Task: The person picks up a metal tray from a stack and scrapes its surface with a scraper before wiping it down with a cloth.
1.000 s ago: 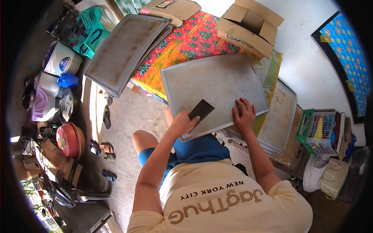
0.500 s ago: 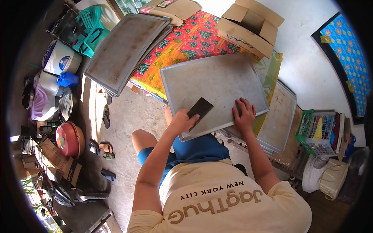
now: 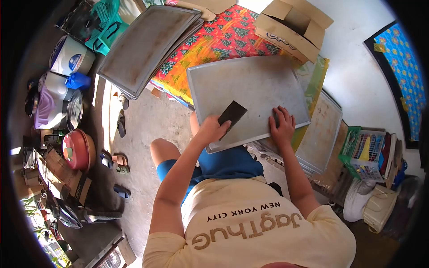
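Observation:
My left hand [image 3: 212,131] is closed around a dark, flat rectangular scraper [image 3: 233,113], which lies against the face of a large grey metal baking tray [image 3: 250,82]. The tray rests tilted across my lap and the edge of the table, its near rim over my blue shorts. Toward the tray's right side, my right hand [image 3: 281,125] lies on the metal with its fingers spread, holding nothing. Brownish smudges mark the tray's far part.
A stack of browned trays [image 3: 147,44] sits to the left on the patterned tablecloth [image 3: 223,35]. Behind my tray stands an open cardboard box [image 3: 292,33]. More trays [image 3: 319,129] and a basket [image 3: 368,147] are at right. Slippers [image 3: 120,158] lie on the floor.
The camera view has shifted slightly, so the surroundings sit a little higher in the picture. Both hands and the scraper keep nearly the same places on the tray.

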